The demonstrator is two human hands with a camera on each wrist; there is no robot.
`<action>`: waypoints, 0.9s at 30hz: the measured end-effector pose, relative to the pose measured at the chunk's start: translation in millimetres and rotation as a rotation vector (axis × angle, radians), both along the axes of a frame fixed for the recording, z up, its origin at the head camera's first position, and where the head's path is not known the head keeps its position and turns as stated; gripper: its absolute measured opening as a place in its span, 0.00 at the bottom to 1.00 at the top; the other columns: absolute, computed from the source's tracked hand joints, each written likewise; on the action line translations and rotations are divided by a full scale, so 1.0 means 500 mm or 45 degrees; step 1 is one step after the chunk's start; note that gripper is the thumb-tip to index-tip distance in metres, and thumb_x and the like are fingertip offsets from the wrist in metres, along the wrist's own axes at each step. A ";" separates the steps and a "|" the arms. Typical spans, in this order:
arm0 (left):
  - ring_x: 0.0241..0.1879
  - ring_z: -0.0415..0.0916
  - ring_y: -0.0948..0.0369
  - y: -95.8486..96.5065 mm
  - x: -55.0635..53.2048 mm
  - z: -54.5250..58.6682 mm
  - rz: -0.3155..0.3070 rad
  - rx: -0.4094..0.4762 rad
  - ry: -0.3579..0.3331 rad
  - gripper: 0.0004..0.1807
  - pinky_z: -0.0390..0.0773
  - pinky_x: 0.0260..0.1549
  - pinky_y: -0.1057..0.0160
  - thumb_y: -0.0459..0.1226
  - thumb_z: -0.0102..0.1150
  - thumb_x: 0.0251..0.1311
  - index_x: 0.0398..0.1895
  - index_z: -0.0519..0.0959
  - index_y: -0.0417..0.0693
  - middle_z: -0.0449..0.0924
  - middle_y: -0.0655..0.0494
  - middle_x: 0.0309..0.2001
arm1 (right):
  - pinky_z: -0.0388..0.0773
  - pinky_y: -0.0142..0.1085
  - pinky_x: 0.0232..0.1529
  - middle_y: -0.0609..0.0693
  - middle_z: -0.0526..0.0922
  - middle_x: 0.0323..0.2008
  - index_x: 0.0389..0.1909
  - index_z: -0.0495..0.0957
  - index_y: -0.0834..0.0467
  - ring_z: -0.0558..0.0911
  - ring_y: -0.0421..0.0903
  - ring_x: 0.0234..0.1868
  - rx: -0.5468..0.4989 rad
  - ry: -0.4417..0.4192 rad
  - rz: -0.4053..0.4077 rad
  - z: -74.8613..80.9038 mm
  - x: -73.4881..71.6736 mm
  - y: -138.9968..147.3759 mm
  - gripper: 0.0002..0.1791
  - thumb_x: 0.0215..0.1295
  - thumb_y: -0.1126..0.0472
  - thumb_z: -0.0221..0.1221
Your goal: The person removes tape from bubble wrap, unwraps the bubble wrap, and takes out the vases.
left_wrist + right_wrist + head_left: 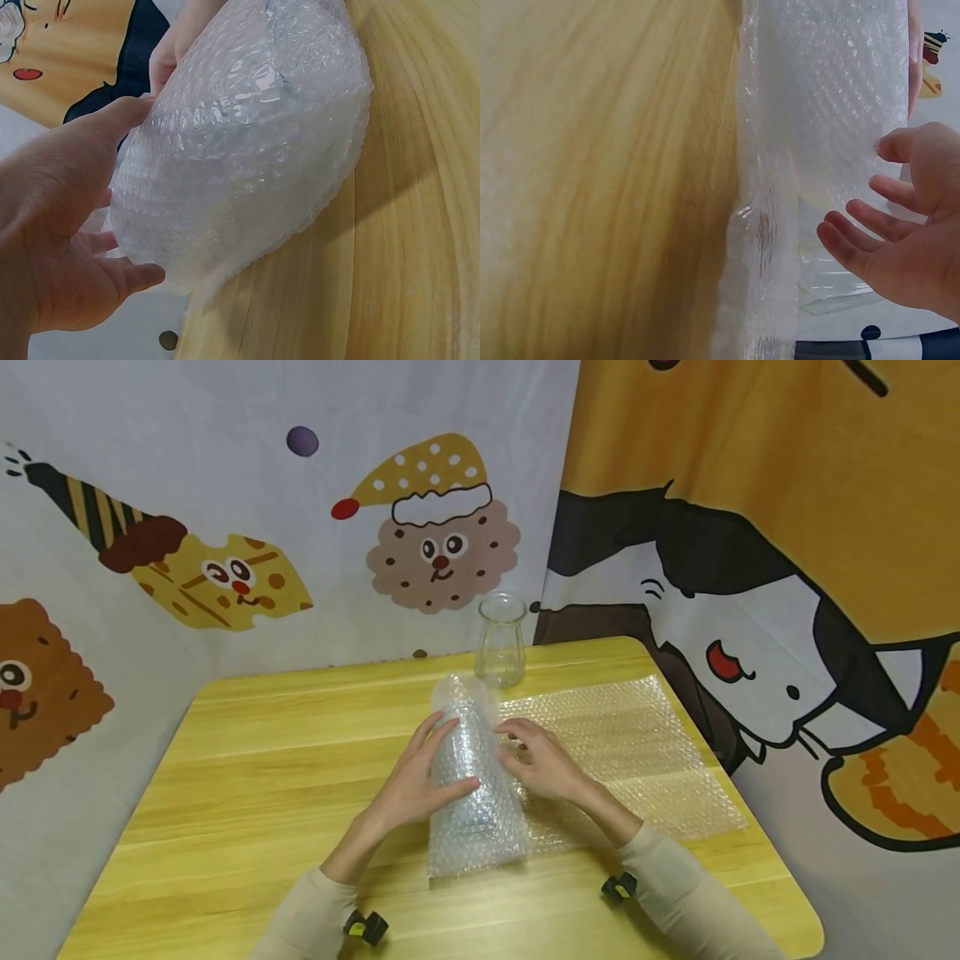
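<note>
A rolled bundle of clear bubble wrap point(480, 827) lies lengthwise on the table, joined at its right side to a flat sheet of bubble wrap point(630, 760). Layers of plastic hide what is inside. My left hand point(420, 785) holds the bundle from the left, thumb over the top and fingers along its side; the left wrist view shows the hand point(67, 217) spread round it. On the other side, my right hand point(543, 760) is at the bundle's right edge. Its fingers look loosely bent in the right wrist view, the hand point(915, 232) gripping nothing.
An upright clear glass vase point(501, 639) stands at the table's back edge, just beyond the bundle. The wooden table point(285, 777) has rounded corners. Cartoon-printed cloths point(420, 410) hang behind it and at the right.
</note>
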State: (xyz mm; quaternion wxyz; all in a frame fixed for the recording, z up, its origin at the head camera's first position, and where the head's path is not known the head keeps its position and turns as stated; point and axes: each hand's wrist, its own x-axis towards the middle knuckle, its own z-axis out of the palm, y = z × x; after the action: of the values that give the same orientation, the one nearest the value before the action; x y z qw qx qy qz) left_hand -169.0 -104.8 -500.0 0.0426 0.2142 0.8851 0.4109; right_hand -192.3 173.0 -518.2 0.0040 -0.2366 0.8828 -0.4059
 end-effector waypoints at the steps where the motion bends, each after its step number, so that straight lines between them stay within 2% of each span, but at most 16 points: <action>1: 0.87 0.60 0.32 0.000 0.000 0.001 0.000 -0.001 -0.002 0.58 0.71 0.76 0.20 0.60 0.79 0.66 0.93 0.57 0.60 0.44 0.50 0.95 | 0.91 0.58 0.67 0.61 0.80 0.76 0.74 0.80 0.60 0.86 0.66 0.68 0.013 0.014 -0.011 0.000 0.000 -0.001 0.26 0.81 0.58 0.67; 9: 0.86 0.62 0.32 0.002 -0.002 -0.001 -0.005 -0.019 0.010 0.58 0.73 0.76 0.21 0.61 0.78 0.66 0.93 0.57 0.61 0.44 0.51 0.95 | 0.87 0.58 0.73 0.63 0.86 0.69 0.64 0.86 0.61 0.86 0.63 0.71 0.102 0.174 -0.061 0.004 -0.003 -0.007 0.21 0.75 0.60 0.72; 13: 0.86 0.63 0.32 0.004 -0.003 -0.001 -0.009 -0.020 0.013 0.58 0.73 0.76 0.21 0.61 0.78 0.66 0.93 0.57 0.60 0.45 0.51 0.95 | 0.87 0.58 0.73 0.64 0.88 0.67 0.62 0.87 0.62 0.88 0.63 0.69 0.113 0.220 -0.060 0.004 -0.006 -0.008 0.20 0.72 0.62 0.73; 20: 0.86 0.62 0.32 0.005 -0.003 0.001 -0.009 -0.023 0.009 0.58 0.72 0.76 0.20 0.62 0.78 0.66 0.93 0.58 0.60 0.44 0.53 0.95 | 0.94 0.51 0.61 0.62 0.90 0.63 0.58 0.88 0.63 0.91 0.61 0.62 0.096 0.220 -0.069 0.007 -0.007 -0.012 0.19 0.68 0.66 0.75; 27: 0.86 0.62 0.33 0.005 -0.002 0.002 0.000 -0.031 0.006 0.58 0.72 0.77 0.21 0.61 0.78 0.66 0.93 0.58 0.59 0.45 0.52 0.95 | 0.96 0.49 0.54 0.59 0.93 0.56 0.55 0.90 0.62 0.94 0.60 0.52 0.070 0.221 -0.102 0.007 -0.008 -0.018 0.16 0.68 0.66 0.74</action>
State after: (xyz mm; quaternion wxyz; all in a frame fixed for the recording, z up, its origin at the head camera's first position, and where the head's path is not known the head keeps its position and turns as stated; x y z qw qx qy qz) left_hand -170.0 -102.2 -499.0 0.0430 0.2146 0.8901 0.3997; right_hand -196.3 164.1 -514.6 -0.0821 -0.2352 0.8994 -0.3592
